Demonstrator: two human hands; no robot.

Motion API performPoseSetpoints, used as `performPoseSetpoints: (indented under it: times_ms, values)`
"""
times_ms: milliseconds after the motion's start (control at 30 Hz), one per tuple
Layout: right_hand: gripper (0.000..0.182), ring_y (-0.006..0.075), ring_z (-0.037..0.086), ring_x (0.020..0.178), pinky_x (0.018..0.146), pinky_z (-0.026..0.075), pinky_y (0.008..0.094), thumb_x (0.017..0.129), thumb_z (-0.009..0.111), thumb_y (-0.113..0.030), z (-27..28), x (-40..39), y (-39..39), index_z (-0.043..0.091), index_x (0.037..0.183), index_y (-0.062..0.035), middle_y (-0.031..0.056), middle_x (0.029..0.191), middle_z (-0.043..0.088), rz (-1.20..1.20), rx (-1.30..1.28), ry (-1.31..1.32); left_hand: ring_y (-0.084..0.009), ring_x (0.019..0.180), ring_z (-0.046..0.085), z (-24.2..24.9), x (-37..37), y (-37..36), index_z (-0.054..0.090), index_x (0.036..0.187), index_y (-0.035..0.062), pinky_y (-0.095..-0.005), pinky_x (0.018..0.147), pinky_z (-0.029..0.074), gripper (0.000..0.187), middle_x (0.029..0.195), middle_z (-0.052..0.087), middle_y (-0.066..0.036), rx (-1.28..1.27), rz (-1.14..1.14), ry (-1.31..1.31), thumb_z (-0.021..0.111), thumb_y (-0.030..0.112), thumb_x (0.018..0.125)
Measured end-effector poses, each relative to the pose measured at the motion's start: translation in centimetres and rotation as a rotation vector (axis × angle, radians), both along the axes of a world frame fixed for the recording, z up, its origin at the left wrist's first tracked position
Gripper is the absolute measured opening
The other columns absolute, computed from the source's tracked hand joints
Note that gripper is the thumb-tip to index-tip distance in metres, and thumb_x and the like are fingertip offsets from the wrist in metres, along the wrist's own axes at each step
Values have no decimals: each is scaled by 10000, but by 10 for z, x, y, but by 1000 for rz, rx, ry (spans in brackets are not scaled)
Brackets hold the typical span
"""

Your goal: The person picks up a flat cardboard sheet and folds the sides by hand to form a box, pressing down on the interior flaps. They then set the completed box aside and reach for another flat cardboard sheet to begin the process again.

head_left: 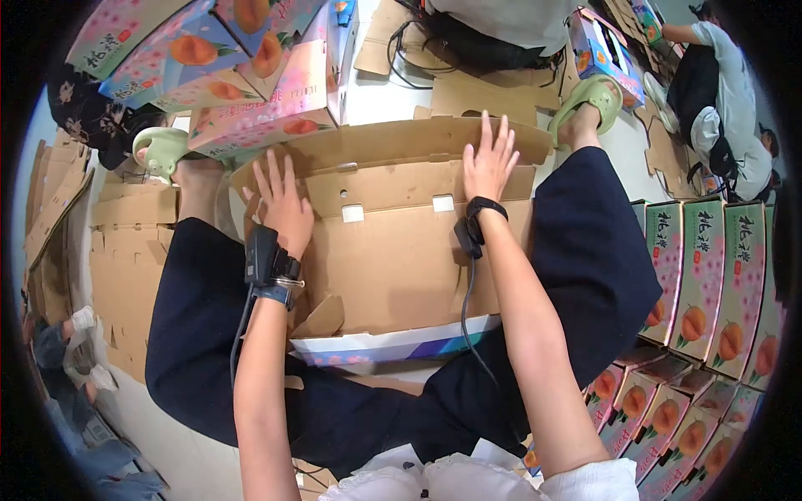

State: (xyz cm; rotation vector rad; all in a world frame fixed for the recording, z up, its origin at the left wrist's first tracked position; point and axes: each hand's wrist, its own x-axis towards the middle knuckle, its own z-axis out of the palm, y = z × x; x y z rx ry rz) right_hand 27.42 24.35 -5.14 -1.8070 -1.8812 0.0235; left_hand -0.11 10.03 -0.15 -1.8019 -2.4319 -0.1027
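Note:
Between my legs lies a partly folded cardboard box (pixel 393 275), its plain brown inside facing up and a printed strip along its near edge. Two small rectangular cut-outs show in its brown panel. My left hand (pixel 282 204) rests with spread fingers on the box's far left part. At the far right, my right hand (pixel 490 163) lies against the raised far flap (pixel 393 142), fingers stretched and apart. Neither hand grips anything. Each wrist carries a strapped black device with a cable.
Printed peach boxes (pixel 267 108) are stacked at the far left. More peach boxes (pixel 702 284) stand in rows at my right. Flat cardboard (pixel 125 284) lies on the left floor. Other people sit nearby, one at the far right (pixel 735 108). Green clogs (pixel 597 100) are on my feet.

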Motion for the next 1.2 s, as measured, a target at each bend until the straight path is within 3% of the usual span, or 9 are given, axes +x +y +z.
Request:
performPoseSetpoints:
  times_ms: [200, 333, 533, 667, 867, 1000, 1100, 1167, 1200]
  values:
    - [521, 317, 383, 1235, 1016, 318, 467, 793, 548, -290, 89, -49, -3, 449, 1282, -139, 161, 1363, 367, 609, -516, 8, -406, 1142, 470, 37, 18, 2, 434, 1286, 67, -490, 954, 392, 503, 1211, 524, -195, -153, -264, -830, 509, 280, 837]
    - [661, 344, 380, 1245, 1038, 305, 407, 783, 613, -340, 40, -84, -75, 385, 1297, 8, 232, 1330, 411, 1493, -965, 429, -364, 935, 591, 46, 59, -63, 538, 1176, 64, -499, 871, 455, 465, 1061, 594, -188, -729, -365, -278, 431, 405, 879]
    - [876, 272, 355, 1258, 1047, 277, 333, 819, 571, -496, 106, -58, -189, 157, 1395, 18, 198, 1348, 385, 1580, -1682, 554, -291, 1230, 404, 51, 66, -120, 572, 1164, 65, -661, 955, 279, 496, 1248, 499, -85, -1068, -318, -71, 461, 453, 874]
    - [945, 385, 572, 961, 854, 456, 375, 740, 659, -377, 145, -36, -225, 130, 1369, 88, 285, 1060, 568, 1498, -1378, -159, -288, 1290, 323, 67, 78, -145, 488, 1268, 65, -666, 986, 209, 534, 1350, 413, -69, -923, -401, 211, 452, 433, 883]
    - [778, 346, 419, 1196, 967, 382, 354, 804, 606, -325, 131, -11, -239, 210, 1368, 34, 261, 1277, 434, 1493, -1221, 31, -301, 1329, 243, 50, 78, -169, 294, 1398, 94, -681, 993, 164, 632, 1463, 236, -58, -872, -438, 415, 435, 432, 884]
    - [605, 268, 609, 873, 837, 459, 329, 918, 384, -521, 109, -6, -204, 568, 1127, 16, 177, 1022, 620, 1425, -1367, 190, -316, 1284, 324, 69, 76, -164, 234, 1423, 114, -675, 985, 188, 711, 1478, 186, -59, -935, -357, 307, 439, 498, 861]
    - [559, 253, 608, 868, 798, 472, 325, 877, 463, -479, 69, 16, -160, 618, 982, 48, 173, 932, 646, 1208, -1307, 164, -293, 1044, 543, 70, 56, -139, 379, 1334, 104, -608, 918, 286, 650, 1258, 470, -111, -951, -257, 233, 472, 510, 835]
    - [433, 235, 617, 873, 739, 484, 345, 831, 515, -405, 54, 19, -120, 643, 956, -10, 169, 964, 646, 1223, -1453, -478, -259, 919, 609, 61, 39, -126, 480, 1232, 106, -534, 860, 353, 565, 1035, 616, -103, -962, -216, 193, 507, 495, 823]
    - [317, 255, 618, 786, 673, 473, 367, 796, 558, -321, 32, 55, -118, 666, 872, -33, 161, 895, 655, 1590, -952, -471, -242, 905, 615, 50, 32, -123, 515, 1182, 112, -518, 838, 367, 520, 949, 647, -80, -971, -232, 211, 512, 490, 825]
